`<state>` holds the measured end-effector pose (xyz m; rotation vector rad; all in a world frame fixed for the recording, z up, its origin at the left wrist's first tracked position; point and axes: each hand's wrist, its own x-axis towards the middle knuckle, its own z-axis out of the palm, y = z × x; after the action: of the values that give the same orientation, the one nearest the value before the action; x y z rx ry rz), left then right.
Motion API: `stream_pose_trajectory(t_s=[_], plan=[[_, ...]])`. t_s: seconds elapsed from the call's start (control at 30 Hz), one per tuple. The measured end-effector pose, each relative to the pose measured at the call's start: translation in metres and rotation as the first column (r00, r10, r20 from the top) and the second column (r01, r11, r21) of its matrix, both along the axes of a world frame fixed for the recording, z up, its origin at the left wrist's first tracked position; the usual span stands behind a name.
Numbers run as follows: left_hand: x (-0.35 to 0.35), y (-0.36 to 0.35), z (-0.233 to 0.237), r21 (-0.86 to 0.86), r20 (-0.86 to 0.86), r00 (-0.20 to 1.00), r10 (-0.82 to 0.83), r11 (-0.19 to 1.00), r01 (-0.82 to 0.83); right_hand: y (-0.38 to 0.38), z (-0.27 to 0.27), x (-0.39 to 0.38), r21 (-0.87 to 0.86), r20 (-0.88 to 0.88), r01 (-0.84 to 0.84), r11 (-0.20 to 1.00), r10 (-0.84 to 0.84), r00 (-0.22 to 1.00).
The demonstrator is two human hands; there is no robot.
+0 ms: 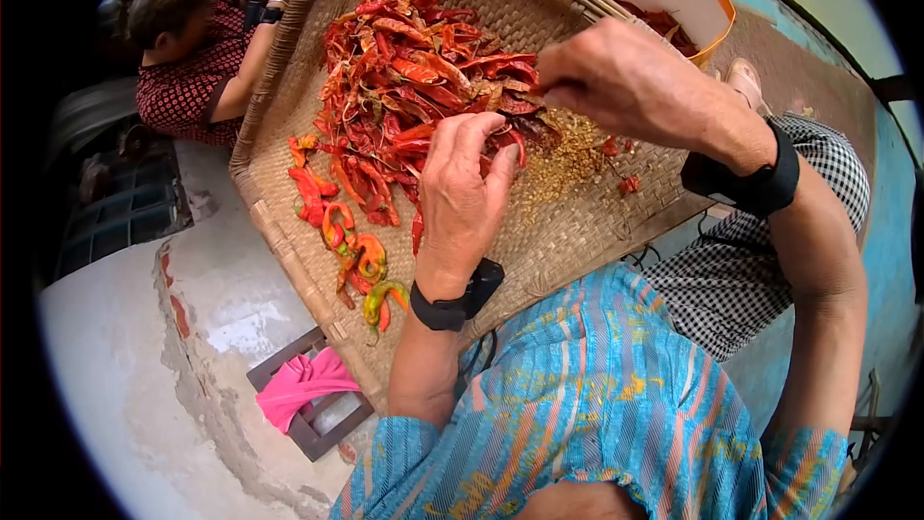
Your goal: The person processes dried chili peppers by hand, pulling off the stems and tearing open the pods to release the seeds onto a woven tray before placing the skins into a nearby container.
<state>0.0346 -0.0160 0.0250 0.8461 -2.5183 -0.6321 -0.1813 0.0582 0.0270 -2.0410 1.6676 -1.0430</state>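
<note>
A heap of dried red chilies (404, 87) lies on a woven bamboo tray (539, 260). My left hand (462, 188) is at the heap's near edge, fingers curled and thumb bent in around a dried red chili (507, 143). My right hand (626, 77) is over the heap's right side, its fingers closed together; whatever they hold is hidden. Pale chili seeds (568, 159) are spread on the tray below it, with small red scraps (628, 185) beside them. Fresher orange, red and green peppers (371, 255) form a separate group at the tray's left.
An orange-rimmed white container (727, 10) with dried chilies inside stands beyond the tray's far right. Another person (192, 48) sits past the left rim, hands near it. A pink cloth (306, 385) hangs on a dark wooden frame (327, 433) below left.
</note>
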Motion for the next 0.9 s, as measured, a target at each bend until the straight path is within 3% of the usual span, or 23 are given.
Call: stream_pose_trajectory(t_s=[0.03,0.1,0.17,0.2,0.23,0.3,0.43,0.5,0.53,0.63,0.77,0.8,0.83,0.9], plan=[[0.004,-0.009,0.000,-0.271,0.025,0.998,-0.050,0.961,0.055,-0.003,0.000,-0.011,-0.031,0.012,0.105,0.994,-0.104,0.994],[0.011,-0.027,0.009,-0.290,0.097,0.994,0.041,0.957,-0.011,-0.005,0.007,-0.039,-0.294,-0.028,0.247,0.923,-0.266,0.963],[0.013,-0.046,0.020,-0.405,0.217,0.972,0.084,0.914,0.011,0.002,0.031,-0.063,-0.211,0.091,0.350,0.913,-0.338,0.937],[0.015,-0.056,0.022,-0.389,0.257,0.964,0.068,0.920,0.039,0.001,0.031,-0.069,-0.208,0.038,0.475,0.855,-0.479,0.877],[0.012,-0.062,0.023,-0.396,0.253,0.965,0.069,0.917,0.038,-0.003,0.029,-0.076,-0.304,0.055,0.475,0.826,-0.483,0.874],[0.004,-0.075,0.024,-0.408,0.419,0.906,0.057,0.903,0.132,0.004,0.039,-0.080,-0.108,0.062,0.637,0.763,-0.634,0.770],[-0.010,-0.091,0.015,-0.464,0.561,0.828,0.003,0.830,0.311,0.001,0.016,-0.101,-0.146,0.056,0.657,0.739,-0.657,0.752],[-0.015,-0.095,0.008,-0.483,0.556,0.831,-0.012,0.809,0.335,0.003,0.010,-0.099,-0.315,-0.124,0.609,0.729,-0.667,0.735],[-0.018,-0.096,0.005,-0.458,0.598,0.801,-0.002,0.820,0.344,0.005,0.010,-0.097,-0.285,-0.028,0.585,0.759,-0.617,0.787],[-0.024,-0.099,-0.003,-0.453,0.592,0.806,-0.016,0.820,0.349,0.005,0.019,-0.086,-0.361,-0.082,0.598,0.715,-0.663,0.744],[-0.025,-0.094,-0.004,-0.423,0.541,0.840,-0.045,0.849,0.318,0.015,0.045,-0.088,-0.149,0.010,0.648,0.747,-0.654,0.756],[-0.024,-0.090,-0.004,-0.415,0.538,0.842,-0.042,0.856,0.308,0.017,0.043,-0.079,-0.274,-0.033,0.632,0.725,-0.664,0.747],[-0.024,-0.085,-0.003,-0.406,0.535,0.844,-0.039,0.864,0.297,0.016,0.042,-0.080,-0.273,-0.032,0.632,0.725,-0.664,0.747],[-0.022,-0.071,0.001,-0.391,0.524,0.850,-0.050,0.873,0.292,0.015,0.038,-0.082,-0.122,0.035,0.604,0.787,-0.605,0.795]])
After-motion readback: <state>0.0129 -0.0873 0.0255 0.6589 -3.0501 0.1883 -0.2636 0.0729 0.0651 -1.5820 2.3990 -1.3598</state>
